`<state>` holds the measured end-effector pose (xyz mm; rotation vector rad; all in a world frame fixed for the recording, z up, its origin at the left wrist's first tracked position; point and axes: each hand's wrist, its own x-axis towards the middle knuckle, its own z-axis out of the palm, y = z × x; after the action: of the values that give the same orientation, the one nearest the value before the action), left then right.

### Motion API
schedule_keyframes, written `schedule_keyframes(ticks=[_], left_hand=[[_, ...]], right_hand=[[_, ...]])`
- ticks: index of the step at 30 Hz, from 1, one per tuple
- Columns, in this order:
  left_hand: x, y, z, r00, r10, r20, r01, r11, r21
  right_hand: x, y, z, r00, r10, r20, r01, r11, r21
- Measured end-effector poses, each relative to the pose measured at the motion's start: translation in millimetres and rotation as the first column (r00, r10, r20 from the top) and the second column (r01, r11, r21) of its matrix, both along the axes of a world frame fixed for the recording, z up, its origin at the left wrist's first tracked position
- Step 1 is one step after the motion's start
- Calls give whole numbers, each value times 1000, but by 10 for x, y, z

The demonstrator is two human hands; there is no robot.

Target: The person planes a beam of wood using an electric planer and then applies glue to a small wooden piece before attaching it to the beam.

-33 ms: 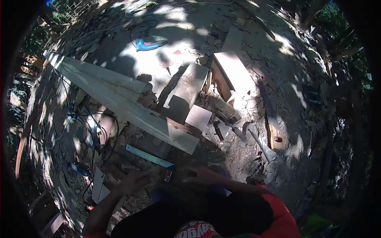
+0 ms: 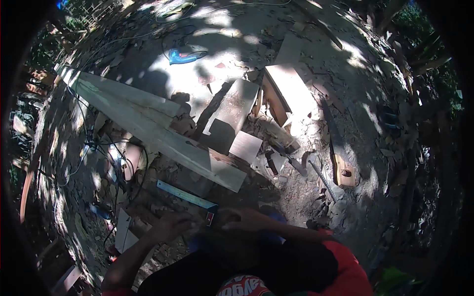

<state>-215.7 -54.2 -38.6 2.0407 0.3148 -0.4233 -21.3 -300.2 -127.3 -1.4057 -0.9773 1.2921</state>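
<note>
A try square (image 2: 186, 194) with a pale metal blade and a dark stock with a red-and-white patch lies in the shade before me. My left hand (image 2: 173, 225) is just left of its stock, fingers loosely bent and holding nothing that I can see. On the other side my right hand (image 2: 243, 218) hovers close to the stock, its fingers partly spread; whether they touch it is too dark to tell. Beyond the square, a long tapering plank (image 2: 148, 133) slants across the ground, with a small square wood piece (image 2: 246, 147) by its near end.
A thick board (image 2: 236, 106) and a wooden block (image 2: 291, 89) lie farther off. To the right are a handsaw (image 2: 341, 167) with a wooden handle and a metal rod (image 2: 322, 180). A blue power tool (image 2: 183, 56) rests at the back. Cables and wood scraps litter the left.
Both hands have come slightly closer to the try square's stock, my right hand moving left and my left hand a little right. The wood and other tools stay put.
</note>
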Motion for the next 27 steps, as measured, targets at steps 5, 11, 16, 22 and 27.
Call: schedule_keyframes(ticks=[5, 11, 16, 22, 27], left_hand=[[439, -375, -57, 904, 266, -336, -326, 935, -138], [541, -476, -254, 829, 373, -417, -539, 731, -418], [673, -531, -192, 826, 386, -411, -559, 659, -503], [709, -575, -187, 877, 289, -384, -447, 783, -432], [510, -617, -296, 855, 390, -342, -513, 732, -449]], right_hand=[[-94, 72, 115, 958, -71, -277, 62, 997, -41], [175, -143, 205, 870, -196, -452, 84, 963, -256], [225, -215, 259, 834, -243, -495, 152, 964, -217], [232, -283, 173, 844, -204, -496, 135, 976, -172], [35, -184, 126, 847, -194, -495, 86, 969, -233]])
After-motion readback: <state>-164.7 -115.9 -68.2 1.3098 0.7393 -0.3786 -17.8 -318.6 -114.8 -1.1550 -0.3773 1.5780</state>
